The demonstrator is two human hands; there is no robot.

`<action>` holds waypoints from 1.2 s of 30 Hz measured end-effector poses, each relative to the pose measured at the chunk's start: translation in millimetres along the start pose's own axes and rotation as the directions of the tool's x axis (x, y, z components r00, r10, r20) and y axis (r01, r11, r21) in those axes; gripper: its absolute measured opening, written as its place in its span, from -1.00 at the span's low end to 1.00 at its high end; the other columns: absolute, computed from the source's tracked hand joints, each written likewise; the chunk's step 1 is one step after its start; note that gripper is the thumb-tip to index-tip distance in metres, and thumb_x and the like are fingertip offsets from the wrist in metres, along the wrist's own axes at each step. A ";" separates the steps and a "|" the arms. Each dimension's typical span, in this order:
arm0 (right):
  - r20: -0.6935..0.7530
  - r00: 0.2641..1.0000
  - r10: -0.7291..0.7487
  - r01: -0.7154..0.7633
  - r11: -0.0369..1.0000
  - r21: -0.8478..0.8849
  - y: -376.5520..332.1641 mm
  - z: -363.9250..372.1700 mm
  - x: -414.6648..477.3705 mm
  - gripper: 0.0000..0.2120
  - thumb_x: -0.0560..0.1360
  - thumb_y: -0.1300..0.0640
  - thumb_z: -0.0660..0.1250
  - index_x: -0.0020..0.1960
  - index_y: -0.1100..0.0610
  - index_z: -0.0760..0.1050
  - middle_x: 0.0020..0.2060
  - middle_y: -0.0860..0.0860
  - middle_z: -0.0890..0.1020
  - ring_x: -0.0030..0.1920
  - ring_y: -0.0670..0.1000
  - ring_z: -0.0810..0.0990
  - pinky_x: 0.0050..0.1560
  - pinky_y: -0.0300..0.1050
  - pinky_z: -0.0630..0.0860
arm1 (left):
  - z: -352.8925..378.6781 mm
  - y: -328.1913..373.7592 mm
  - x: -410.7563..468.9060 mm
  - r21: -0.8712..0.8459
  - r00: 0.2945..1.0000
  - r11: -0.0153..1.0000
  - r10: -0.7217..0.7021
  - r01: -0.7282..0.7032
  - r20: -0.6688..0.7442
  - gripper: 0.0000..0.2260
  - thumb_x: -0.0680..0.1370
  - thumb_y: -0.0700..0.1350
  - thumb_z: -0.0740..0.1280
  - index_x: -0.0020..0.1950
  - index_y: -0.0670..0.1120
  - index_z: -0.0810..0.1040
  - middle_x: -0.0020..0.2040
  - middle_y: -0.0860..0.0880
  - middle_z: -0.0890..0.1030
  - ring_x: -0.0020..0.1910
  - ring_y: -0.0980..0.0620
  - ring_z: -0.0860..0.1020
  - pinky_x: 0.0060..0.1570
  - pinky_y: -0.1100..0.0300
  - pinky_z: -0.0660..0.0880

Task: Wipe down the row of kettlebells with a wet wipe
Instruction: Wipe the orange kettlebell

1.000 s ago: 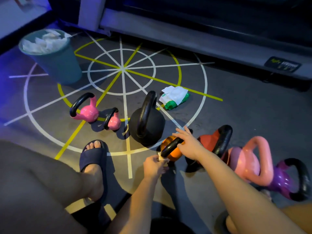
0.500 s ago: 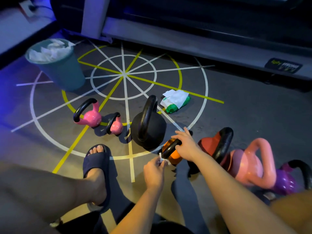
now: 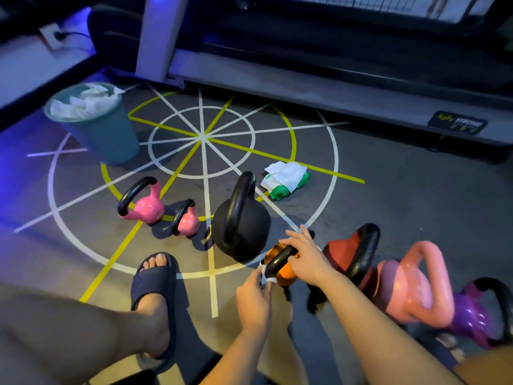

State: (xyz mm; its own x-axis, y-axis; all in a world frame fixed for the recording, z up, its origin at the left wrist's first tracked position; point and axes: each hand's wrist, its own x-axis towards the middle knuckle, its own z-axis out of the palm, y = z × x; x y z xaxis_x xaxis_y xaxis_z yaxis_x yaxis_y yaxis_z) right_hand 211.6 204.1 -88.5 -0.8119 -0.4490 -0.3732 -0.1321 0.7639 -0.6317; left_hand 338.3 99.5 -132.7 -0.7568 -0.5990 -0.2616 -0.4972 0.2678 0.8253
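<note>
Kettlebells stand in a ragged row across the grey gym floor [image 3: 388,207], from the left-centre of the frame to the lower right. From my remote seat I see the small orange kettlebell [image 3: 284,275] at lower centre, just right of the big black kettlebell [image 3: 244,226]. My left hand [image 3: 254,301] pinches a white wet wipe [image 3: 265,275] against the near end of its black handle. My right hand [image 3: 305,258] rests on the far end of that handle, fingers loosely spread and holding nothing that I can make out. Further right sit a red kettlebell [image 3: 342,252], a salmon-pink one [image 3: 410,287] and a purple one [image 3: 472,315]. Two pink kettlebells [image 3: 145,208] stand at left-centre. A green-and-white wipes pack [image 3: 286,180] lies above centre, and a teal bin [image 3: 105,137] full of used wipes stands at upper left.
</note>
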 end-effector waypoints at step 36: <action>-0.280 0.960 0.006 0.041 0.986 0.162 18.1 -35.9 -34.5 -0.59 0.58 0.12 0.29 0.39 -0.19 0.48 0.29 -0.21 0.57 0.19 -0.18 0.55 0.24 -0.26 0.47 | 15.2 66.6 38.9 0.215 0.903 0.902 0.304 -0.375 0.304 -0.46 0.62 -0.08 0.37 0.59 0.08 0.31 0.07 -0.06 0.69 0.05 -0.04 0.64 -0.07 0.20 0.45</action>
State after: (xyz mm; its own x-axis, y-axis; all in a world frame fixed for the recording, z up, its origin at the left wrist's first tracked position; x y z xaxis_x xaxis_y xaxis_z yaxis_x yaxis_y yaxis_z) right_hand 216.8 250.0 -62.7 -0.9395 -0.2963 -0.1717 -0.0712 0.6594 -0.7484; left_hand 269.3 105.4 -95.5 -0.9633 -0.2304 -0.1378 -0.2555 0.6287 0.7345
